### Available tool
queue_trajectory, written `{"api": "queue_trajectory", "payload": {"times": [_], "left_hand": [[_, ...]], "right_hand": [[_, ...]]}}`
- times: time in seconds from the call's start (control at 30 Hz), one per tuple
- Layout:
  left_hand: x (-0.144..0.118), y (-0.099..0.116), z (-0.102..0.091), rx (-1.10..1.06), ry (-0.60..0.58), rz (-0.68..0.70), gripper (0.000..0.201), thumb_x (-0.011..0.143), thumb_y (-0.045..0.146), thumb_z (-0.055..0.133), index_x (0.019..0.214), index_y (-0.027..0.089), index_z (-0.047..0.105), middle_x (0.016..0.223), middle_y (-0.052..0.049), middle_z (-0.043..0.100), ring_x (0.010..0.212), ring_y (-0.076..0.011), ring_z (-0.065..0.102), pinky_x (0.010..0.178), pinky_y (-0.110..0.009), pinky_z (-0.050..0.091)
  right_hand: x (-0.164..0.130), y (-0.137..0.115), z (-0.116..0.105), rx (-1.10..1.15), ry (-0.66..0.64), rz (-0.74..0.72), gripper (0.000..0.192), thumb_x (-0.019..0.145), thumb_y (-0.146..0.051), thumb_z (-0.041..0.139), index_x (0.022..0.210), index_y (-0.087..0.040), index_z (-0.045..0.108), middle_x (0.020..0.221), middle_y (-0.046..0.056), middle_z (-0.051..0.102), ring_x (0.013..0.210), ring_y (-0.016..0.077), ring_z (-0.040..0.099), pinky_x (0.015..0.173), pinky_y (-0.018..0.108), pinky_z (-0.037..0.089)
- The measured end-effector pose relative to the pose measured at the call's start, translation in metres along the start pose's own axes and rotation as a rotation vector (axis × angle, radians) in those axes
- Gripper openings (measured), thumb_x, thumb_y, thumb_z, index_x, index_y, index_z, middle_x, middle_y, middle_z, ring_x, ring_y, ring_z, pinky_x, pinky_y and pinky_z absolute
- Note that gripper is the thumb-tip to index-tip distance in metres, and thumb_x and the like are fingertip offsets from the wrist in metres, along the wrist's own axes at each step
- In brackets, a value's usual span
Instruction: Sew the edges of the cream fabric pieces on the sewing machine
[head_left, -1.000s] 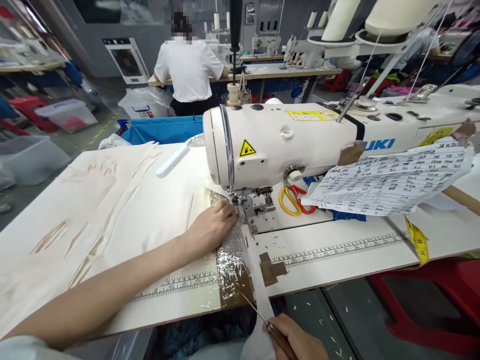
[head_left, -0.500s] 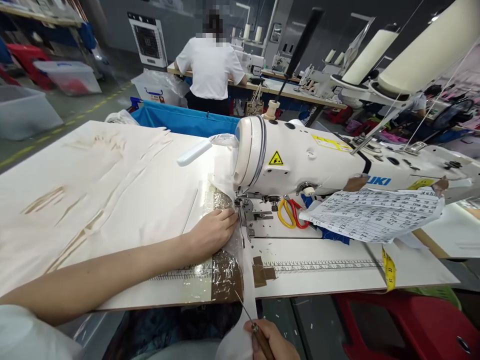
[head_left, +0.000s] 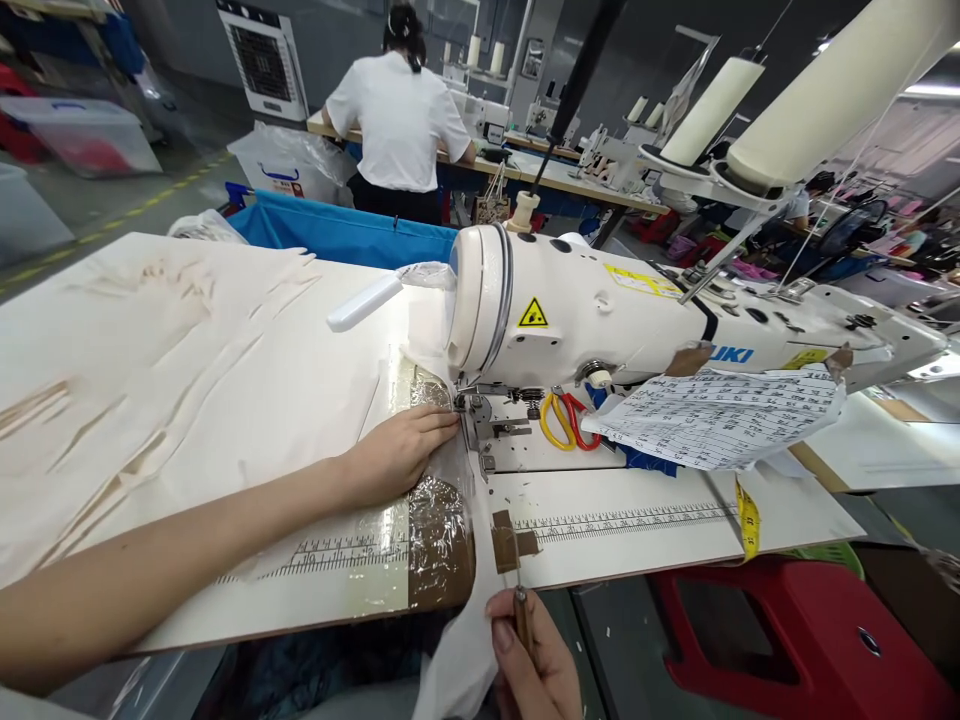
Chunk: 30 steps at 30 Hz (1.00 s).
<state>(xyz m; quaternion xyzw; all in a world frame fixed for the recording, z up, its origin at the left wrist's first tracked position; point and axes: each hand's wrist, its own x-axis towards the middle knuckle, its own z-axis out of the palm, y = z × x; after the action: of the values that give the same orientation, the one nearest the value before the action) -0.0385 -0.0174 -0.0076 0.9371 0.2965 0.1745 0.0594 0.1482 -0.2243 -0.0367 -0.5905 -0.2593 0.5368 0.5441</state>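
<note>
left hand (head_left: 394, 455) beside presser foot (head_left: 475, 412)

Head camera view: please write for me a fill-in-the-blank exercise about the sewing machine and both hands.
1. The left hand lies flat on the cream fabric just left of the ____ foot.
2. The right hand holds a thin tool with a ____ handle.
3. The scissors under the sewing machine have one yellow and one ____ handle.

Missing words: presser; wooden; red
</note>
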Motion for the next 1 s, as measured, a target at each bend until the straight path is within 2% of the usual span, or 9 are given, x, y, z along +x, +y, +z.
{"api": "queue_trajectory", "payload": {"times": [0.1,0.2,0.33,0.4,0.47,0.53,0.6,0.77,1.0], "left_hand": [[-0.003,-0.002,-0.001,0.002,-0.031,0.011,0.046,0.095,0.005,0.035,0.136,0.009,0.055,0.143,-0.01,0.056,0.136,-0.0215,0.048,0.115,-0.043,0.044],[-0.004,0.001,0.001,0.054,-0.024,0.041,0.046,0.092,0.003,0.037,0.135,0.006,0.055,0.143,-0.013,0.054,0.136,-0.0249,0.047,0.115,-0.046,0.044],[0.001,0.007,0.003,0.131,0.005,0.019,0.044,0.092,0.001,0.037,0.131,0.003,0.058,0.136,-0.017,0.057,0.131,-0.0286,0.047,0.108,-0.048,0.049],[0.006,0.009,0.001,0.139,0.01,-0.007,0.041,0.095,0.003,0.036,0.128,0.003,0.059,0.128,-0.018,0.059,0.122,-0.0284,0.05,0.1,-0.047,0.054],[0.01,0.009,-0.002,0.136,0.017,-0.029,0.038,0.098,0.007,0.034,0.124,0.003,0.062,0.119,-0.017,0.061,0.111,-0.0277,0.052,0.093,-0.046,0.056],[0.011,0.008,-0.005,0.112,0.032,-0.026,0.038,0.098,0.008,0.034,0.122,0.005,0.064,0.111,-0.016,0.062,0.103,-0.0266,0.053,0.089,-0.045,0.057],[0.01,0.007,-0.006,0.052,0.054,-0.002,0.039,0.097,0.006,0.034,0.121,0.008,0.064,0.109,-0.014,0.062,0.1,-0.0251,0.054,0.088,-0.044,0.057],[0.006,0.003,-0.005,-0.056,0.088,0.059,0.039,0.096,0.004,0.034,0.118,0.011,0.065,0.11,-0.012,0.063,0.102,-0.0228,0.055,0.089,-0.042,0.057],[0.008,0.005,-0.006,0.062,0.095,-0.017,0.036,0.094,0.006,0.037,0.119,0.007,0.063,0.113,-0.016,0.06,0.103,-0.0268,0.053,0.085,-0.046,0.056]], "right_hand": [[0.0,0.005,0.007,0.263,-0.074,0.194,0.044,0.068,-0.061,0.081,0.086,-0.025,0.066,0.062,-0.004,0.047,0.048,0.0117,0.039,0.044,0.021,0.034],[-0.004,0.01,0.011,0.143,-0.133,0.238,0.044,0.072,-0.064,0.076,0.089,-0.024,0.066,0.059,-0.006,0.041,0.044,0.0104,0.029,0.041,0.021,0.027],[-0.007,0.001,0.013,-0.23,-0.064,0.045,0.05,0.081,-0.069,0.063,0.086,-0.02,0.068,0.058,-0.006,0.032,0.05,0.0113,0.029,0.046,0.022,0.029],[-0.005,-0.009,0.013,-0.394,-0.04,-0.042,0.049,0.088,-0.066,0.056,0.092,-0.019,0.069,0.057,-0.006,0.035,0.049,0.0124,0.033,0.047,0.022,0.031],[-0.002,-0.019,0.013,-0.51,-0.05,-0.139,0.044,0.095,-0.058,0.05,0.099,-0.02,0.069,0.062,-0.003,0.049,0.054,0.0143,0.047,0.054,0.022,0.041],[0.004,-0.026,0.013,-0.563,-0.093,-0.256,0.037,0.099,-0.05,0.045,0.101,-0.02,0.068,0.08,0.004,0.066,0.069,0.0167,0.061,0.068,0.021,0.05],[0.009,-0.03,0.013,-0.594,-0.138,-0.358,0.031,0.101,-0.04,0.042,0.101,-0.021,0.067,0.093,0.007,0.072,0.079,0.0175,0.067,0.074,0.02,0.052],[0.018,-0.036,0.013,-0.706,-0.182,-0.521,0.025,0.1,-0.026,0.04,0.104,-0.021,0.065,0.095,0.008,0.074,0.081,0.0174,0.071,0.073,0.02,0.054],[0.03,-0.052,0.022,-0.895,-0.197,-0.687,0.024,0.098,-0.018,0.037,0.102,-0.019,0.061,0.083,0.005,0.071,0.069,0.0167,0.071,0.058,0.02,0.053]]}}
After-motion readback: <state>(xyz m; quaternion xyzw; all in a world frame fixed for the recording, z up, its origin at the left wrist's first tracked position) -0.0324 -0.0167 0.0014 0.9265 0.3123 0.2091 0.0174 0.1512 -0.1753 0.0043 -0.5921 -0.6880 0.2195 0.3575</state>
